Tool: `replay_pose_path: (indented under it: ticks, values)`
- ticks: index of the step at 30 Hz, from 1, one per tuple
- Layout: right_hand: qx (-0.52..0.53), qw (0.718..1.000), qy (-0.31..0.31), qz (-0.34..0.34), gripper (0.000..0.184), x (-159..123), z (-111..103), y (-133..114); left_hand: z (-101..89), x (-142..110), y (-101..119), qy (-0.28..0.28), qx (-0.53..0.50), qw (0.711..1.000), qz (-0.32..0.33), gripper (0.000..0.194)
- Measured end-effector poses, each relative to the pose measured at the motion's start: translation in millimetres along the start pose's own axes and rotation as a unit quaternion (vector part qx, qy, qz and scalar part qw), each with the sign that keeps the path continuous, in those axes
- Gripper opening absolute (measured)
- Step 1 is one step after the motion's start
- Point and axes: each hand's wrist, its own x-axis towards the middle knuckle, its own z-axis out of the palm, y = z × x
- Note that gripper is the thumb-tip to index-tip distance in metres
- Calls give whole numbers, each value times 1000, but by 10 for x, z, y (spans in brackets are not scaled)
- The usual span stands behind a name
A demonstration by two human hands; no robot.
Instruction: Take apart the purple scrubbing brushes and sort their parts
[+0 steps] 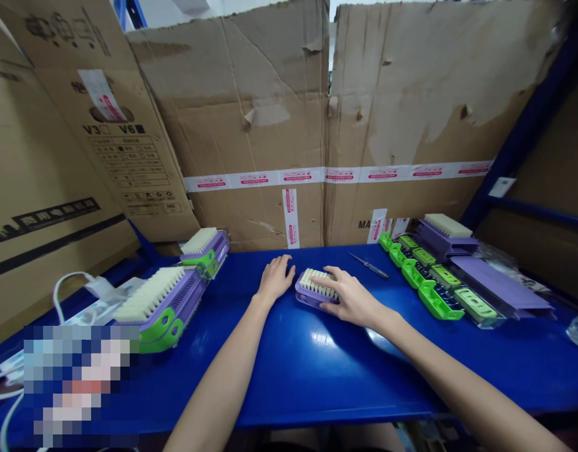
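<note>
Right hand [357, 300] on the brush block, bare blue desk [289, 389] in front!
Head view: the purple block with cream bristles [315, 287] sits mid-desk, right fingers spread over its right end, thumb at the near side; left hand [274, 279] lies just beside it, fingers slightly apart, well back from the near edge; green parts [418, 279] line the right, larger brush blocks [157, 301] the left.

- Even, moderate light, with white glare spots on the glossy worktop [279, 389]
- Dark upper right corner; shadow beneath the worktop
- Cardboard [251, 144] mostly sharp, its lines slanting wide-angle toward the sides
- Coarse pixel blocks covering the lower left
</note>
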Motion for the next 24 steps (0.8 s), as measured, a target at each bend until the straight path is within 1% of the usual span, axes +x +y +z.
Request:
replay_pose_path:
  ticks: [3,6,9,11,12,13,14,16,18,19,21,22,24]
  values:
    - [-32,999,-8,5,60,-80,-18,-75,6,9,-13,-3,2,1000,-7,23]
    - [-35,998,-41,-15,63,-254,-96,-151,9,14,-24,-9,4,1000,-8,25]
    - [-11,995,-90,-31,68,-507,-252,-172,7,12,-27,-11,3,1000,-9,28]
    - [15,993,-113,-28,71,-690,-398,-116,4,11,-28,-11,3,1000,-11,30]
    - [31,993,-113,-23,72,-777,-483,-57,3,11,-28,-12,3,1000,-10,31]
    - [40,994,-99,-13,72,-860,-574,23,1,11,-28,-13,2,1000,-10,32]
    - [41,996,-73,-3,71,-937,-672,125,-1,12,-27,-15,1,1000,-10,33]
    - [32,999,-4,36,65,-1068,-886,383,-6,14,-23,-20,1,1000,-12,34]
    - [15,992,78,96,65,-1168,-1110,688,-13,17,-15,-26,4,999,-18,35]
    - [-6,984,108,141,70,-1205,-1217,846,-18,18,-11,-30,6,999,-22,35]
    - [-74,951,160,253,76,-1253,-1395,1145,-27,19,-2,-38,9,999,-27,36]
    - [-114,934,161,297,77,-1265,-1460,1279,-30,18,1,-41,10,999,-27,36]
    - [-177,904,142,363,75,-1271,-1531,1503,-34,16,4,-44,11,999,-26,36]
